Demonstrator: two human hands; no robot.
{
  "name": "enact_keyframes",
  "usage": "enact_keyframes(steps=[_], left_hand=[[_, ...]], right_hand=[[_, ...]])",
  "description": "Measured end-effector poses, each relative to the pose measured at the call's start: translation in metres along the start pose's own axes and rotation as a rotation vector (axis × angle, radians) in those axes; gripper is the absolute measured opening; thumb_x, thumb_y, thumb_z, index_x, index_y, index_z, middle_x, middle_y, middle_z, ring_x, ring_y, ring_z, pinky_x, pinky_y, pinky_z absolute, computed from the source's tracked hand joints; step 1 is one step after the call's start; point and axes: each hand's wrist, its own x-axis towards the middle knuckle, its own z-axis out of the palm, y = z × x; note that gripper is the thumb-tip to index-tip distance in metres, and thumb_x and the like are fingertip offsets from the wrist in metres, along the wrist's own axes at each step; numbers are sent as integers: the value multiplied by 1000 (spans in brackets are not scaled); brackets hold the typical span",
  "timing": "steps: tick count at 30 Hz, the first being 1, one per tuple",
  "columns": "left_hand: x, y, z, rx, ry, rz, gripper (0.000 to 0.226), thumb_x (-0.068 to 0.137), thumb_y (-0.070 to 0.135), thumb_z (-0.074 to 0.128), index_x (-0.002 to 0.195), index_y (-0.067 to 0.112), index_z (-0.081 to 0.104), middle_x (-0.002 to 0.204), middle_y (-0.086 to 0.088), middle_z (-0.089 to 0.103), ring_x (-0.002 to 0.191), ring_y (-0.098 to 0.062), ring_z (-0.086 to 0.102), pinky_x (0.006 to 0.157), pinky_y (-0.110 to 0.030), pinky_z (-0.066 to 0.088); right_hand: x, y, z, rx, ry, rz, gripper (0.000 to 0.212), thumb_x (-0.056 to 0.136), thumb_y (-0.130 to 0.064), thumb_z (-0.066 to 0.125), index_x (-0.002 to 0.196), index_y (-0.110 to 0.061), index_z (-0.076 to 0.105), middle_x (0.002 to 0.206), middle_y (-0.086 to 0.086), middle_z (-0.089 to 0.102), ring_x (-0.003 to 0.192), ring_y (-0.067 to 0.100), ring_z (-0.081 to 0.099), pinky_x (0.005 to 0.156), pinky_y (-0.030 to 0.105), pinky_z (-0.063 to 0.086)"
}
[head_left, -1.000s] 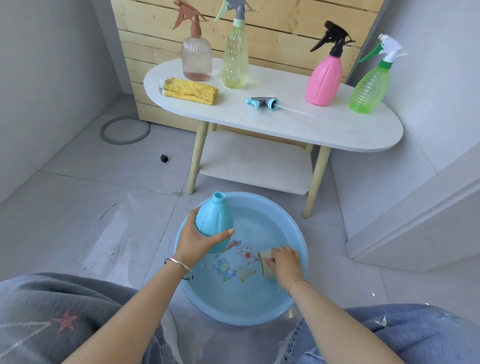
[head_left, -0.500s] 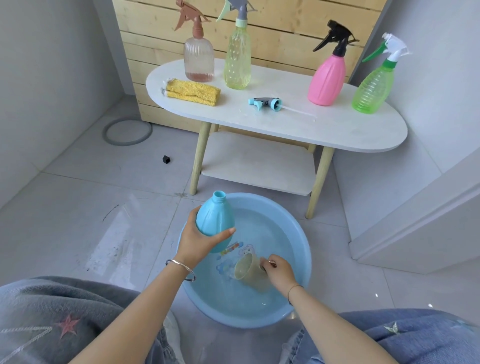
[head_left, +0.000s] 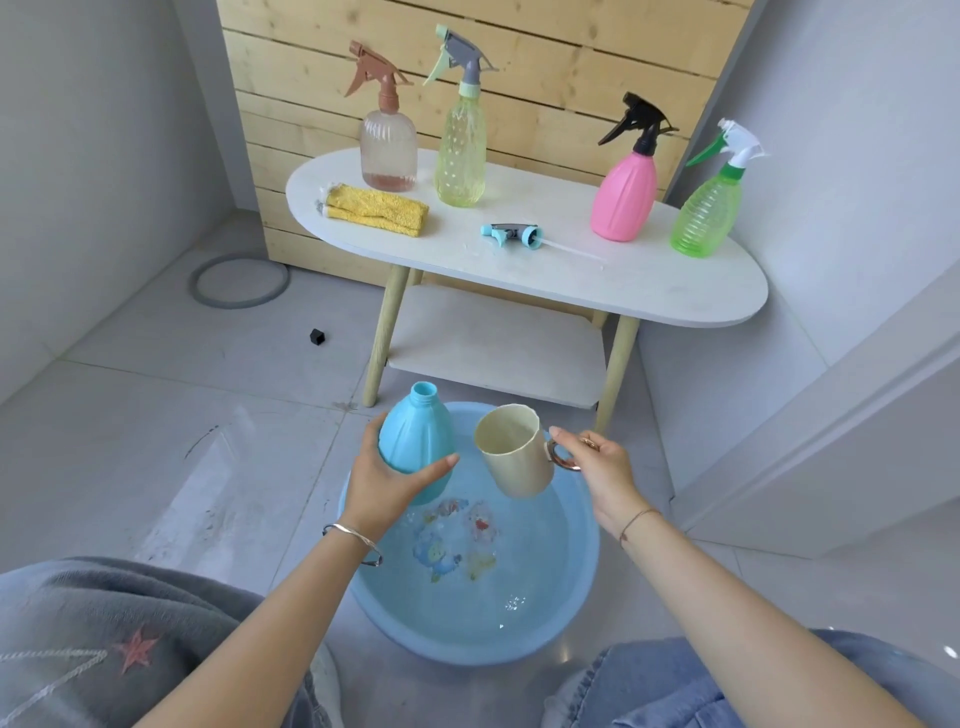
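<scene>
The bottle (head_left: 415, 447) stands upright over the far rim of the basin (head_left: 587, 571), gripped round its body by the left hand (head_left: 384, 483). The right hand (head_left: 597, 467) pinches the handle of the tilted cup (head_left: 514, 457) over the basin. The basin sits on the grey tiled floor (head_left: 156, 415), and behind it is a white desk (head_left: 649, 291). Water blurs the pictures in the basin, and the left arm hides part of its rim.

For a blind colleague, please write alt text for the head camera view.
Over a blue basin of water on the floor, the left hand grips an open blue bottle and the right hand holds a tilted cream mug by its handle. Behind, a white table carries four spray bottles.
</scene>
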Motion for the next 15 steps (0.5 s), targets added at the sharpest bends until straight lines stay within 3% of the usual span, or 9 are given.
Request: enact_keyframes(steps=[4,5,7,9,15], left_hand=[[-3,4,2,2,-77,21,80,59,33,92,125,30,46,110,14,58,101,-5,59,68,-15,49],[-5,5,2,3,-97,25,79,59,32,92,124,31,46,110,13,59,100,-5,59,65,-14,50],[-7,8,4,-2,-129,32,79,60,30,91,124,31,47,110,12,60,99,-5,60,62,-12,51],[-9,10,6,3,-154,42,84,55,38,92,125,31,47,112,12,60,101,-5,60,64,-12,50],[-13,12,9,89,-211,71,82,57,36,92,124,36,45,112,18,58,101,1,58,67,-9,48]], right_hand=[[-2,-42,-13,36,18,-123,42,81,-15,73,56,-14,39,50,-6,40,49,5,39,51,12,32],[-2,-49,-17,47,17,-142,37,80,-15,74,59,-10,43,53,-3,45,54,7,43,56,12,34],[-2,-61,-24,67,16,-174,31,78,-17,76,65,-9,49,63,6,48,67,16,46,69,21,35],[-4,-69,-29,94,16,-194,38,76,-18,77,57,-14,44,58,1,47,71,20,44,73,28,33],[-17,-78,-37,113,44,-254,36,76,-15,76,56,-13,46,57,-1,51,68,19,49,71,26,38]])
